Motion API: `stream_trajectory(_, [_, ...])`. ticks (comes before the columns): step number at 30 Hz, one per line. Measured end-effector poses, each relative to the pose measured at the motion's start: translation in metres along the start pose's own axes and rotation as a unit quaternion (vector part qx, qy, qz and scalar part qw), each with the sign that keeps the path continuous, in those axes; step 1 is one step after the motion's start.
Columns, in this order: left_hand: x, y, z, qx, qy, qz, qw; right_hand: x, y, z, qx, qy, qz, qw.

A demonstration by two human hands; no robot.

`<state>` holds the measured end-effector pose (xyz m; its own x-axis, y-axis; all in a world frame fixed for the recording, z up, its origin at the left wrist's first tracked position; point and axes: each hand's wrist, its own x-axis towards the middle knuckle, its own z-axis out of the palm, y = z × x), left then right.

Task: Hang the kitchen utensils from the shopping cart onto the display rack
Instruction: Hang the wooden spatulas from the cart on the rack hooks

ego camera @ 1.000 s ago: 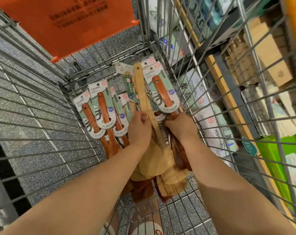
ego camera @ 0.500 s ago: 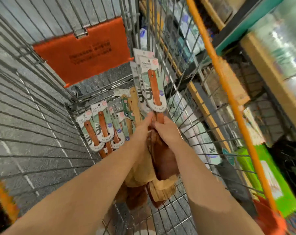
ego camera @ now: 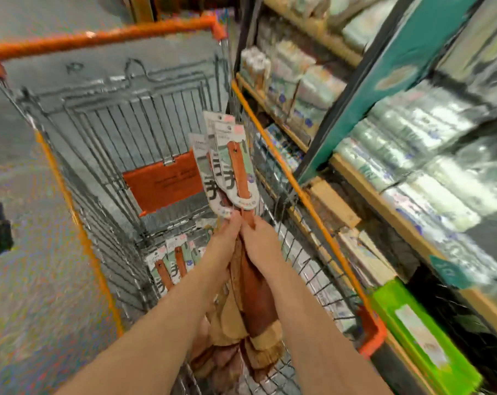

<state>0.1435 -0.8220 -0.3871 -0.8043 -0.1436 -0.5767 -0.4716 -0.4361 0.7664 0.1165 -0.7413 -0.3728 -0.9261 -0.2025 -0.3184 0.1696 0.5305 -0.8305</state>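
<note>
A bundle of wooden spatulas (ego camera: pixel 257 297) with pale green and white card sleeves (ego camera: pixel 230 169) on their handles stands upright above the shopping cart (ego camera: pixel 104 129). My left hand (ego camera: pixel 223 243) and my right hand (ego camera: pixel 260 242) both grip the bundle at its handles, side by side. The wide wooden blades hang below my hands. More carded spatulas (ego camera: pixel 171 266) lie on the cart's floor. The display rack's hooks are not visible.
An orange-rimmed wire cart side (ego camera: pixel 301 195) runs along my right. Beyond it, store shelves (ego camera: pixel 384 201) hold wrapped packs, and a green box (ego camera: pixel 424 334) sits low at the right. An orange plastic panel (ego camera: pixel 164 181) hangs inside the cart. The grey speckled floor (ego camera: pixel 27 280) lies to the left.
Both hands have lifted the spatula bundle up off the cart floor to stand upright. The view has swung up and right toward the shelves.
</note>
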Motion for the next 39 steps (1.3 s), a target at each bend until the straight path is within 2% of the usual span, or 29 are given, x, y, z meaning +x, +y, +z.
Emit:
stream_trajectory(6, [-0.088, 0.010, 0.011, 0.148, -0.037, 0.100, 0.983, -0.092, -0.032, -0.027, 0.060, 0.080, -0.010, 0.995])
stream_trajectory(14, [-0.217, 0.016, 0.022, 0.159, -0.119, 0.158, 0.967, -0.226, -0.058, -0.053, 0.138, 0.151, -0.018, 0.979])
stream_trajectory(20, [-0.288, 0.011, 0.061, 0.199, -0.160, 0.211, 0.943, -0.296, -0.059, -0.095, 0.179, 0.188, -0.025, 0.965])
stream_trajectory(25, [-0.333, -0.001, 0.121, 0.228, -0.183, 0.281, 0.914, -0.341, -0.046, -0.155, 0.201, 0.234, -0.050, 0.950])
stream_trajectory(29, [-0.356, -0.021, 0.189, 0.241, -0.201, 0.296, 0.902, -0.373, -0.023, -0.221, 0.201, 0.261, -0.037, 0.944])
stream_trajectory(32, [-0.371, -0.038, 0.248, 0.233, -0.255, 0.289, 0.893, -0.397, 0.000, -0.279, 0.228, 0.281, -0.055, 0.931])
stream_trajectory(39, [-0.400, -0.063, 0.377, 0.250, -0.326, 0.310, 0.857, -0.430, 0.040, -0.404, 0.246, 0.357, -0.041, 0.900])
